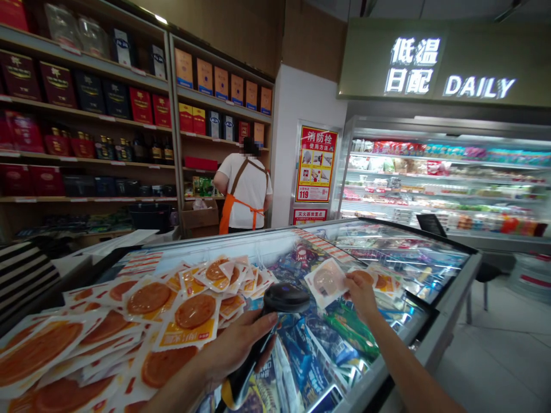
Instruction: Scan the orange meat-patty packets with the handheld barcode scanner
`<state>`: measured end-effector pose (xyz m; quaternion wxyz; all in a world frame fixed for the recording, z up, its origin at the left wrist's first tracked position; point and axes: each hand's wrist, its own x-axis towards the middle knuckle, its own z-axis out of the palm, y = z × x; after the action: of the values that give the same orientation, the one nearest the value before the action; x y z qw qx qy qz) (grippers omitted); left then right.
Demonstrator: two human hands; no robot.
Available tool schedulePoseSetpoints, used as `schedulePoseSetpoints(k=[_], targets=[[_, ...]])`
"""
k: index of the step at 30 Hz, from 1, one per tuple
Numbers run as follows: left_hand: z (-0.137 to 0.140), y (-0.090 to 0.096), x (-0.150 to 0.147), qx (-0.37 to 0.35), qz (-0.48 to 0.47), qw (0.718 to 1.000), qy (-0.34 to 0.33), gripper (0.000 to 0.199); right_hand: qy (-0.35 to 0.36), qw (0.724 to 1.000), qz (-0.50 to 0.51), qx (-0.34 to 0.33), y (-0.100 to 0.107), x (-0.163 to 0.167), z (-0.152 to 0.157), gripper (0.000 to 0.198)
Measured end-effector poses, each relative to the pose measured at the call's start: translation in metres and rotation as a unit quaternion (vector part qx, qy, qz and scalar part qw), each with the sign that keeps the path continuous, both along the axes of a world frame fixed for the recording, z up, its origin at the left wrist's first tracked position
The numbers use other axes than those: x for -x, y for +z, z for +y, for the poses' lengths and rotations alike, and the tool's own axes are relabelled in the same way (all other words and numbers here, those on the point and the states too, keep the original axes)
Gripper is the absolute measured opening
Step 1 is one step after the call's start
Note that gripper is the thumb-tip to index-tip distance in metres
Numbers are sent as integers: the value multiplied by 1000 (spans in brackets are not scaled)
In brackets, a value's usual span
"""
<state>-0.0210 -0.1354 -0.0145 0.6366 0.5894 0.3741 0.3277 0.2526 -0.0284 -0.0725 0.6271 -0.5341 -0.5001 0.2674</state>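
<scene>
- From the head camera, a square, whitish plastic packet (pixel 325 282) is gripped at its edge, its flat body extending left of the right hand's fingertips.
- The right hand (pixel 360 292) has thumb and fingers pinched together on that packet.
- The left hand (pixel 247 344) curls its fingers around a black handheld scanner with a yellow base (pixel 287 298), its head near the packet.
- White-edged packets of round, orange-brown slices (pixel 196 312) heap across a glass-topped freezer (pixel 457 289).
- Beyond it, a person in a white shirt and orange apron (pixel 249 192) faces boxed goods on wooden shelves; a lit refrigerated display (pixel 434 176) stands right.
</scene>
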Motion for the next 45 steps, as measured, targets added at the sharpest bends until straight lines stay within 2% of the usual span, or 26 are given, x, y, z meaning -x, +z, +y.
schedulePoseSetpoints(k=[3, 5, 6, 7, 9, 11, 14, 16, 18, 24, 27, 29, 31, 33, 35, 37, 39, 45], targets=[[2, -1, 2, -5, -1, 1000, 1, 34, 0, 999, -32, 0, 12, -4, 2, 16], [4, 0, 4, -7, 0, 1000, 27, 35, -39, 996, -82, -20, 18, -8, 2, 17], [6, 0, 6, -7, 5, 999, 42, 36, -75, 987, -140, -35, 19, -10, 2, 19], [7, 0, 7, -6, 9, 998, 57, 37, -113, 967, -225, -49, 20, -12, 1, 21], [11, -1, 10, -3, 8, 996, 85, 37, -163, 895, -410, -63, 17, -13, -2, 26], [13, -2, 12, 1, -2, 994, 108, 37, -142, 832, -534, -53, 10, -11, -6, 28], [14, -2, 13, 0, 2, 991, 136, 38, -75, 769, -635, -6, -5, -5, -12, 31], [13, 0, 14, -9, 14, 988, 154, 38, -64, 725, -684, 47, -13, -4, -13, 34], [12, 3, 14, -15, 16, 985, 171, 37, -79, 706, -699, 87, -17, -8, -11, 36], [11, 5, 16, 13, 16, 980, 196, 37, -120, 704, -686, 136, -14, -45, -2, 41], [10, 5, 19, 11, 14, 980, 199, 37, -134, 707, -680, 142, -12, -51, 0, 43], [10, 6, 22, 8, 24, 979, 202, 38, -137, 727, -663, 113, -11, -40, 0, 44], [9, 8, 27, 7, 35, 978, 205, 39, -112, 771, -624, 63, -9, -15, -1, 41], [9, 11, 33, 6, 39, 976, 214, 38, -47, 815, -578, 14, -6, 18, -1, 37], [8, 13, 40, 1, 43, 972, 232, 39, 32, 826, -562, -25, -2, 54, -1, 34], [7, 15, 47, -7, 57, 967, 248, 40, 82, 822, -562, -41, 0, 85, 0, 32], [7, 17, 53, -13, 61, 965, 256, 41, 101, 810, -575, -53, 0, 109, 3, 30], [6, 21, 53, 6, 38, 963, 268, 41, 88, 764, -631, -100, -6, 145, 15, 18]])
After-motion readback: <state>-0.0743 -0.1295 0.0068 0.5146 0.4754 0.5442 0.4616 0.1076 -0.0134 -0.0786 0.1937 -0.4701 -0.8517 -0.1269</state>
